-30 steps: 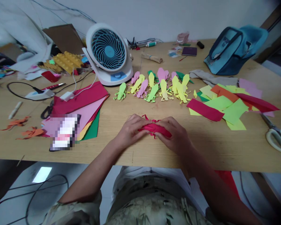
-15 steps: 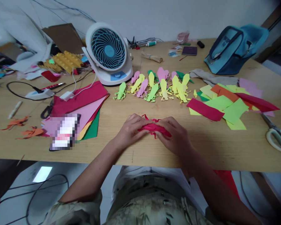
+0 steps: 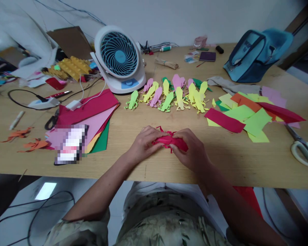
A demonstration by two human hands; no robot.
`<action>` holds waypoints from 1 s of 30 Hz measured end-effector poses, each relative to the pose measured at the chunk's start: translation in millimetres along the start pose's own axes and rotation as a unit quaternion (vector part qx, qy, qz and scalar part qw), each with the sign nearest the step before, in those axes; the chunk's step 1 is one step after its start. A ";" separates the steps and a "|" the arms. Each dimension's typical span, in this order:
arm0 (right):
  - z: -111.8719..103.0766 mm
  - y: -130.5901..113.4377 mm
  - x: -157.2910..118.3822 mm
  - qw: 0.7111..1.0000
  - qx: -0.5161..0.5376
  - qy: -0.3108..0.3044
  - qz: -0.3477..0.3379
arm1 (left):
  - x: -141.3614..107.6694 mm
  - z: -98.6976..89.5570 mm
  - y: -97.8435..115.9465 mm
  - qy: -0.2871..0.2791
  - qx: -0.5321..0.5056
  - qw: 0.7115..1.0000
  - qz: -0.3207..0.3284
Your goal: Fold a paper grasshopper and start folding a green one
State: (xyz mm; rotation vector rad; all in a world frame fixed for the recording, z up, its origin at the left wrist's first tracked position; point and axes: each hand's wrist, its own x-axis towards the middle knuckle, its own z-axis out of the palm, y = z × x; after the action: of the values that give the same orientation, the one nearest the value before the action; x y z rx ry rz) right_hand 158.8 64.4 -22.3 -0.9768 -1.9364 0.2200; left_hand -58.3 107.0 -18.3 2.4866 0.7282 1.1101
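My left hand [image 3: 143, 142] and right hand [image 3: 192, 150] pinch the folded red paper insect [image 3: 169, 140] just above the near edge of the wooden table [image 3: 231, 160]; I should crease firmly, sparing its thin cut legs.

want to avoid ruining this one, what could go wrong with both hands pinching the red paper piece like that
The red paper piece has thin cut strips along its edges; with the left hand and right hand pinching it, those might tear or crumple. The fan faces the finished paper figures, so airflow, if it runs, could scatter them.
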 end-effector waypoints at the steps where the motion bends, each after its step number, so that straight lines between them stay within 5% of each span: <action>1: -0.1 -0.6 0.5 1.000 0.004 0.002 -0.004 | 0.0 0.3 0.3 0.001 -0.003 1.000 -0.002; 30: -1.5 -2.4 0.7 0.999 0.020 0.024 0.034 | -0.1 1.6 7.4 0.027 -0.054 0.996 -0.060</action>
State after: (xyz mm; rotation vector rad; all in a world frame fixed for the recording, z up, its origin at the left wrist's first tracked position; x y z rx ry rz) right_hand 158.5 63.0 -19.8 -1.0148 -1.8508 0.2715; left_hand -54.8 100.7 -15.9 2.2996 0.7996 1.1452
